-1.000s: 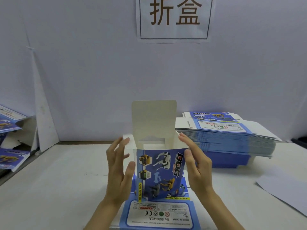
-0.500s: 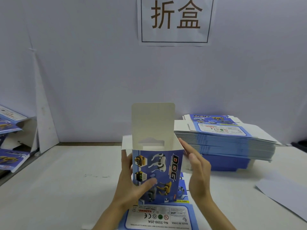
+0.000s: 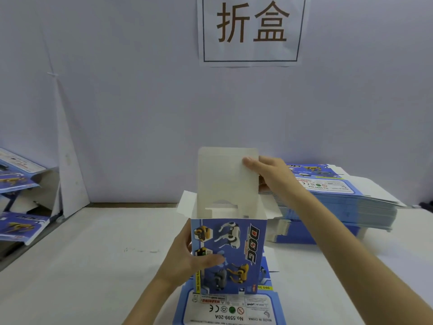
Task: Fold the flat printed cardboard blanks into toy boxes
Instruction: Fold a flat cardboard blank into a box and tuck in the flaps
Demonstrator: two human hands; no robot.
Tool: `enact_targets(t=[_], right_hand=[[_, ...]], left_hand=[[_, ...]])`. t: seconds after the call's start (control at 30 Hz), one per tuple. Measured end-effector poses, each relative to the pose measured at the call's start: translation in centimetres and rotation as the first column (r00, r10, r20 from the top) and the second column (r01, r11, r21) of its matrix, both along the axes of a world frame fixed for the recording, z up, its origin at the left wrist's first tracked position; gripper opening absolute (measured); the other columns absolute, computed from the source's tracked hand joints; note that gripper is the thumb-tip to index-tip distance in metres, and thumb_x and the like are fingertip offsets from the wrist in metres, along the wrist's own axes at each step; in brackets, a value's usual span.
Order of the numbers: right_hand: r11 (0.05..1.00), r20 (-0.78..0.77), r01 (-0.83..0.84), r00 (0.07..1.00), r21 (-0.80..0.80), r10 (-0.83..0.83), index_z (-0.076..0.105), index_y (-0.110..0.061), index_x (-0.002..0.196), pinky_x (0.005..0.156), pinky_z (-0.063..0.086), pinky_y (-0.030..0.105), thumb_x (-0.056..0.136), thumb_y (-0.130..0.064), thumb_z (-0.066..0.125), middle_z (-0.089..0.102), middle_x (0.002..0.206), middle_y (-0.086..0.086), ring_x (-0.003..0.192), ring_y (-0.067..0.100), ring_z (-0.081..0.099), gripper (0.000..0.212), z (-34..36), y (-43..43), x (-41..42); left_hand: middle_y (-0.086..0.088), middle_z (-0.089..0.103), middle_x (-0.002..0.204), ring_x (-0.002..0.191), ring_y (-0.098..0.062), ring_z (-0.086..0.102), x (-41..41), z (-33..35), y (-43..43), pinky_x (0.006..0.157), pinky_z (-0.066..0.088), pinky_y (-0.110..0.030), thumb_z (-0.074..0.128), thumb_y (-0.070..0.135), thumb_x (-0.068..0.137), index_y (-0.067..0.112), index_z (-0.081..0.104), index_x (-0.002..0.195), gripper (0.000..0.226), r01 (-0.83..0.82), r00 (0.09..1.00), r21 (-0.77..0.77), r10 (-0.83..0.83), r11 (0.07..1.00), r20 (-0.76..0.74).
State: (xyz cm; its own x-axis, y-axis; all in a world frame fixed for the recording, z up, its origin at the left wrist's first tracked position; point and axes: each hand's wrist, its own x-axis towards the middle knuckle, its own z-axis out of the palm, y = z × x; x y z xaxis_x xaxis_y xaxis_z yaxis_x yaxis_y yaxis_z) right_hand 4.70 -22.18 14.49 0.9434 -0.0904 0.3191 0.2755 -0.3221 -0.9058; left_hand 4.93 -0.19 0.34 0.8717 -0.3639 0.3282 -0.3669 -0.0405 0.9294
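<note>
A half-erected blue printed cardboard toy box (image 3: pixel 234 240) stands upright near the front middle of the white tabletop (image 3: pixel 93 254), resting on a flat blue-and-white blank (image 3: pixel 234 310). Its top is open and its tall white lid flap (image 3: pixel 222 177) points straight up. The left hand (image 3: pixel 185 261) grips the box's left edge, with the thumb laid across the printed front and the fingers hidden round the side. The right hand (image 3: pixel 269 174) takes the flap's upper right corner: the thumb lies on the unprinted face, the fingers are out of sight behind, so it looks like a pinch.

The box is probably very light — thin board, stiff across each panel but ready to hinge at its creases. Hollow as it is, a hard squeeze would likely dent a wall, so the corner edges are the safer hold. The glossy print may slide under dry fingers. The flap should bend cleanly if pushed near its free edge.

The front panel reads "DOG" in bold letters running sideways, beside pictures of white, grey and yellow robot dogs. The blank underneath, upside down to the camera, shows "WARNING!", a CE mark, "No 5599-20A" and "MADE IN CHINA". A white paper sign (image 3: pixel 250 31) on the wall carries the brown characters "折盒" in a thin frame. To the right sits a stack of flat blanks (image 3: pixel 339 200) — its small print is too fine to read.
</note>
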Motion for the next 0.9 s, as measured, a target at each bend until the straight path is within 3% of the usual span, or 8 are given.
enact_targets(t=[0.13,0.23,0.33,0.4,0.5,0.63,0.77,0.9], right_hand=[[0.982,-0.415,0.080,0.910,0.169,-0.003,0.062,-0.012,0.095,0.049,0.054,0.026,0.084,-0.030,0.071,0.073,0.071,0.001,0.057,0.017,0.069,0.023,0.7,-0.9,2.2],[0.998,-0.662,0.047,0.746,-0.047,-0.066,0.057,-0.009,0.088,0.040,0.048,0.019,0.087,-0.024,0.069,0.067,0.055,0.003,0.042,0.015,0.064,0.019,-0.8,-0.7,2.3],[0.997,-0.768,-0.018,0.638,-0.080,-0.050,0.058,-0.009,0.060,0.036,0.037,0.009,0.092,-0.019,0.061,0.056,0.039,0.003,0.028,0.011,0.050,0.034,-2.2,-1.0,1.8],[0.993,-0.764,-0.067,0.645,-0.093,-0.028,0.066,-0.006,0.069,0.037,0.041,0.011,0.090,-0.021,0.065,0.062,0.046,0.003,0.034,0.011,0.055,0.026,-1.9,-1.1,1.9],[0.998,-0.664,-0.054,0.747,-0.017,0.029,0.060,-0.007,0.104,0.045,0.051,0.021,0.090,-0.027,0.065,0.073,0.070,0.004,0.054,0.015,0.069,0.025,-0.7,-1.0,2.3],[0.964,-0.278,-0.103,0.945,0.246,0.172,0.065,-0.020,0.104,0.063,0.059,0.030,0.088,-0.013,0.065,0.072,0.092,0.002,0.076,0.017,0.072,0.017,0.6,-1.3,3.0],[0.984,0.000,-0.169,0.986,0.063,0.170,0.069,-0.029,0.101,0.068,0.060,0.030,0.082,-0.006,0.073,0.071,0.091,-0.003,0.077,0.011,0.071,0.030,1.8,-0.5,2.5],[0.995,0.245,-0.051,0.967,-0.084,0.070,0.072,-0.016,0.098,0.066,0.053,0.013,0.082,0.005,0.070,0.069,0.073,-0.010,0.064,-0.005,0.063,0.027,1.6,0.6,1.8]], left_hand=[[0.015,0.071,0.107,0.099,-0.006,0.068,0.1,-0.2,0.0,0.070,0.053,-0.013,0.088,0.020,0.059,0.023,0.056,0.118,0.068,0.010,1.000,0.008,-0.010,1.000,-0.003],[0.018,0.070,0.106,0.098,-0.003,0.067,0.1,-0.2,0.0,0.069,0.053,-0.013,0.091,0.021,0.057,0.023,0.055,0.119,0.072,0.004,1.000,0.009,-0.004,1.000,-0.013],[0.016,0.070,0.108,0.100,-0.005,0.067,0.2,-0.4,-0.1,0.072,0.053,-0.014,0.088,0.023,0.058,0.023,0.056,0.119,0.069,-0.007,1.000,0.011,0.007,1.000,-0.007],[0.016,0.070,0.108,0.100,-0.005,0.067,0.2,-0.4,-0.1,0.071,0.053,-0.014,0.089,0.022,0.059,0.023,0.056,0.118,0.068,0.003,1.000,0.008,-0.003,1.000,-0.012],[0.011,0.072,0.107,0.099,-0.010,0.068,0.3,-0.5,-0.1,0.071,0.054,-0.018,0.088,0.027,0.056,0.021,0.056,0.119,0.071,0.019,0.999,-0.010,-0.019,1.000,-0.025],[0.010,0.071,0.109,0.101,-0.010,0.068,0.2,-0.4,-0.1,0.073,0.054,-0.018,0.087,0.039,0.051,0.023,0.056,0.119,0.077,0.026,0.999,-0.020,-0.027,0.999,-0.029],[0.013,0.070,0.110,0.102,-0.007,0.067,0.4,-0.5,-0.1,0.073,0.053,-0.015,0.087,0.045,0.049,0.025,0.055,0.120,0.081,0.011,0.999,-0.018,-0.011,1.000,-0.037],[0.016,0.070,0.109,0.101,-0.007,0.067,0.4,-0.6,-0.2,0.072,0.054,-0.015,0.086,0.048,0.048,0.027,0.055,0.120,0.081,0.002,0.999,-0.011,-0.003,1.000,-0.042]])
